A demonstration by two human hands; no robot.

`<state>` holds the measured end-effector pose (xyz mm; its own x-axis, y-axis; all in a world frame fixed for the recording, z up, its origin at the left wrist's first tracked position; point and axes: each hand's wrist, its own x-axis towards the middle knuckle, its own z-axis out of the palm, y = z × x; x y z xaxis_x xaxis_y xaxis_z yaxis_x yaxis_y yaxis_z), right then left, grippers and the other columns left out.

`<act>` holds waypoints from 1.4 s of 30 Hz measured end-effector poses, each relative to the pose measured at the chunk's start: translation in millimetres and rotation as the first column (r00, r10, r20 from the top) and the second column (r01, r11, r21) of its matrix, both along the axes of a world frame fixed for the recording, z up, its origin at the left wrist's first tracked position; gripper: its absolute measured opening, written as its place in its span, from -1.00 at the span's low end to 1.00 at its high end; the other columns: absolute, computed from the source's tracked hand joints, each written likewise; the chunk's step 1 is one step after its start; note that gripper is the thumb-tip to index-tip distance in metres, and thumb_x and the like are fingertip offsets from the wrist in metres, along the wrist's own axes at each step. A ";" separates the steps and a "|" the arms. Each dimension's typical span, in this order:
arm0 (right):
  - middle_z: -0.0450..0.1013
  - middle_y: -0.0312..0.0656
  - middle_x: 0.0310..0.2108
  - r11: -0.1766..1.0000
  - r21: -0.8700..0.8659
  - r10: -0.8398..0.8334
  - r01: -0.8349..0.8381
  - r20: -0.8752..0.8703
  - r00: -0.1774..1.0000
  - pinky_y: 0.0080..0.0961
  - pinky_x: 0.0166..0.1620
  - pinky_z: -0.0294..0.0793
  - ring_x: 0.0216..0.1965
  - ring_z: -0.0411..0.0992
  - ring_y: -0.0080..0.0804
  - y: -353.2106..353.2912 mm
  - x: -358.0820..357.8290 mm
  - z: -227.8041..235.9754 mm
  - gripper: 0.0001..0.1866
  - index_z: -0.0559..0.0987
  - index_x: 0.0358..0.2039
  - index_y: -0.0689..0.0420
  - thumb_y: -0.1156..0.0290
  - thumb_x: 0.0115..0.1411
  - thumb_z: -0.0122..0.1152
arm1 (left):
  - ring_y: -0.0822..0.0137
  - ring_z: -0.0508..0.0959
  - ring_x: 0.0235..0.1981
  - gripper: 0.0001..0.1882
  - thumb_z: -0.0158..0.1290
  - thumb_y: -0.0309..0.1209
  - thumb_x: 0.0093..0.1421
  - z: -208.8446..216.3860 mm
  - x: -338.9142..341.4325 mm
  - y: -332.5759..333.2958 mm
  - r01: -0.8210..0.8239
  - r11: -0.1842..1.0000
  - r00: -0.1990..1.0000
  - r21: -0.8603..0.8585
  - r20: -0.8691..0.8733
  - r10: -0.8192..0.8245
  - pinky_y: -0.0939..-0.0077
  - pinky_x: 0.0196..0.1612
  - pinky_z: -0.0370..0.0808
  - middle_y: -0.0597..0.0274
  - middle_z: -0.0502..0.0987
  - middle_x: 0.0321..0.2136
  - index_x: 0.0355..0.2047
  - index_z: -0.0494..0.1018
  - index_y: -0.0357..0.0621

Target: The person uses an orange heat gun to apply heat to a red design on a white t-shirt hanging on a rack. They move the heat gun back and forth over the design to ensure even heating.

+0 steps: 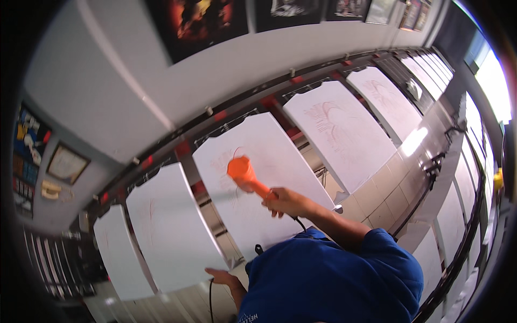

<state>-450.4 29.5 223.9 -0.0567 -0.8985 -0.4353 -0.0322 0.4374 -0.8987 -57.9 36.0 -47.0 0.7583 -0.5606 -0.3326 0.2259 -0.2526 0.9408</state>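
My right hand is closed around the handle of an orange hair dryer. The dryer's wide round end points away from me, above a white board with faint reddish line marks. A black cord comes down from the handle toward my blue shirt. Lower down on the left, my left hand is beside the near corner of another white board. A thin black cord hangs from its fingers, which seem closed on it; their undersides are hidden.
More pale boards with similar marks, like this one, line the dark rail along the wall. A second row of boards stands on my right, across a tiled aisle. Framed pictures hang on the wall.
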 end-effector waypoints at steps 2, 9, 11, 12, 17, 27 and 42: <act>0.47 -0.21 -0.49 0.997 0.048 0.058 -0.059 0.017 0.998 -0.54 -0.45 0.48 -0.50 0.47 -0.51 17.1 -2.2 7.6 -0.65 0.49 -0.26 0.27 0.17 0.23 0.12 | 0.17 0.48 -0.07 -0.39 0.02 -0.15 0.28 -8.6 12.7 3.6 0.031 0.998 0.999 -0.052 0.020 -0.030 0.35 0.04 0.44 -0.10 0.41 0.04 0.04 0.29 -0.56; 0.45 -0.26 -0.43 0.957 0.237 0.155 -0.167 0.069 0.985 -0.59 -0.36 0.48 -0.45 0.48 -0.53 68.8 -20.3 55.0 -0.64 0.48 -0.23 0.24 0.15 0.26 0.06 | 0.11 0.47 -0.11 -0.28 -0.01 -0.02 0.26 35.9 -25.3 6.5 0.005 0.999 0.995 0.037 0.103 -0.008 0.30 0.00 0.45 -0.15 0.41 0.01 0.04 0.28 -0.60; 0.45 -0.25 -0.41 0.951 0.240 0.165 -0.196 0.143 0.976 -0.57 -0.35 0.49 -0.43 0.48 -0.53 75.3 -36.6 49.9 -0.64 0.48 -0.23 0.24 0.15 0.26 0.06 | 0.09 0.47 -0.12 -0.25 0.00 0.02 0.24 26.8 -22.5 5.1 -0.024 0.998 0.994 0.062 0.112 0.017 0.28 -0.03 0.45 -0.19 0.41 -0.01 0.02 0.29 -0.63; 0.45 -0.25 -0.40 0.947 0.241 0.171 -0.212 0.177 0.969 -0.56 -0.34 0.49 -0.42 0.49 -0.53 78.1 -47.5 48.7 -0.64 0.48 -0.23 0.24 0.15 0.26 0.06 | 0.09 0.47 -0.12 -0.24 0.00 0.02 0.23 34.6 -32.2 4.6 -0.024 0.998 0.994 0.066 0.108 0.017 0.27 -0.03 0.44 -0.20 0.41 -0.01 0.01 0.29 -0.64; 0.45 -0.25 -0.42 0.951 0.262 0.133 -0.164 0.133 0.982 -0.57 -0.33 0.48 -0.41 0.48 -0.53 95.1 -120.7 53.6 -0.65 0.47 -0.24 0.24 0.16 0.25 0.07 | 0.04 0.44 -0.05 -0.24 -0.07 0.04 0.25 51.5 -53.8 5.7 0.004 1.000 0.997 0.012 0.078 -0.005 0.22 0.02 0.40 -0.18 0.36 0.06 0.07 0.26 -0.59; 0.45 -0.27 -0.52 0.970 0.237 0.037 -0.059 0.098 0.995 -0.57 -0.35 0.42 -0.49 0.43 -0.57 147.8 -385.9 55.8 -0.67 0.48 -0.25 0.27 0.24 0.14 0.18 | 0.30 0.29 -0.62 -0.40 -0.35 -0.02 0.34 39.4 -163.2 101.1 -0.183 0.961 0.965 0.209 0.225 0.135 0.37 -0.62 0.22 0.22 0.36 -0.60 -0.26 0.43 -0.40; 0.41 -0.30 -0.49 0.981 -0.078 -0.172 0.180 0.093 0.981 -0.65 -0.45 0.40 -0.48 0.43 -0.58 -4.3 -578.6 12.9 -0.65 0.47 -0.25 0.21 0.14 0.23 0.13 | 0.48 0.21 -0.64 -0.40 -0.39 0.05 0.39 58.4 -537.6 232.3 0.357 0.924 0.922 0.140 0.106 -0.373 0.54 -0.53 0.21 0.35 0.24 -0.69 -0.36 0.33 -0.30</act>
<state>-1029.0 25.2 236.8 -0.1832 -0.9119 -0.3673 0.1172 0.3507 -0.9291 -595.5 268.3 11.4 0.5488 -0.7701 -0.3251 -0.0234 -0.4029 0.9149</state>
